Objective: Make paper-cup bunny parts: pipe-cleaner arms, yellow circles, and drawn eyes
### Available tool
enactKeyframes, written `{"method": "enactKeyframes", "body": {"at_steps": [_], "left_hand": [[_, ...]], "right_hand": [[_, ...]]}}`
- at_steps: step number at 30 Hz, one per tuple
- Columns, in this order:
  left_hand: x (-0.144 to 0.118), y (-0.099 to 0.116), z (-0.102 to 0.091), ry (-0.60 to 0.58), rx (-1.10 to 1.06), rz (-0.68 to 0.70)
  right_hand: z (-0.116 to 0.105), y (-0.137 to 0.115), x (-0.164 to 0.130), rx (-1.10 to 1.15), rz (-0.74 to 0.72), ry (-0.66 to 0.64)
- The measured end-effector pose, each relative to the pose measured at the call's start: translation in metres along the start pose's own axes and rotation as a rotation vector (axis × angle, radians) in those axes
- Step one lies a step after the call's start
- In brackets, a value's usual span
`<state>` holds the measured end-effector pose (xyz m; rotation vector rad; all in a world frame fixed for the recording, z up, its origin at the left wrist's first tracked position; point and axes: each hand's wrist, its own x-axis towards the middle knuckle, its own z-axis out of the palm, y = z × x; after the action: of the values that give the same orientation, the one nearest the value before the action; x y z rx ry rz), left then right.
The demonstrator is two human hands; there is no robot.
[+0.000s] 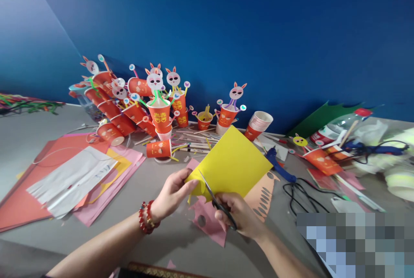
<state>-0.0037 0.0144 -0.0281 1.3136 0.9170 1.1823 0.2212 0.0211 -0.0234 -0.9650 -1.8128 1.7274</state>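
My left hand (174, 189) pinches a yellow sheet of paper (231, 161) by its near left corner, thumb on top. The sheet is held tilted above the table, and its near left edge is cut in curves. In my right hand (239, 211) are scissors with black handles (224, 212). Their blades (207, 186) lie across the yellow paper close to my left thumb. Below the sheet rests pink paper (210, 224) with an oval hole. Peach paper (263, 196) with several cut-out slots shows under the sheet's right side.
Red paper cups with rabbit faces (161, 116) stand and lie along the blue wall. Stacked cups (258, 124), a blue glue gun (280, 165) with a black cord, and a plastic bottle (339, 127) are to the right. Coloured sheets (32, 178) lie at left.
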Motion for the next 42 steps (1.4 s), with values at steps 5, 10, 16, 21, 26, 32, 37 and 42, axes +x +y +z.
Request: {"method": "enactKeyframes", "body": {"at_steps": [5,10,16,21,26,32,37,42], "left_hand": [[-0.001,0.0,-0.001,-0.052,0.112,0.011],[-0.001,0.005,-0.002,-0.104,0.207,0.083],[-0.002,0.006,-0.002,-0.14,0.195,0.082],[-0.002,0.009,-0.003,-0.141,0.222,0.084],[-0.002,0.014,-0.001,-0.136,0.247,0.107],[-0.002,0.022,0.001,-0.119,0.229,0.091],[-0.003,0.036,0.001,-0.107,0.196,0.072],[-0.008,0.033,0.002,-0.026,0.236,0.16]], "right_hand": [[0.002,0.006,0.0,-0.004,0.049,0.022],[0.001,0.013,0.001,-0.062,0.038,0.08],[-0.001,0.012,0.002,-0.032,0.035,0.05],[-0.003,0.01,0.001,-0.062,-0.007,0.046],[-0.004,0.009,0.0,-0.076,-0.016,0.037],[-0.003,0.005,-0.005,-0.075,-0.009,0.021],[0.003,-0.008,-0.01,-0.035,-0.04,0.027],[0.011,-0.023,-0.013,-0.002,-0.066,0.084]]}}
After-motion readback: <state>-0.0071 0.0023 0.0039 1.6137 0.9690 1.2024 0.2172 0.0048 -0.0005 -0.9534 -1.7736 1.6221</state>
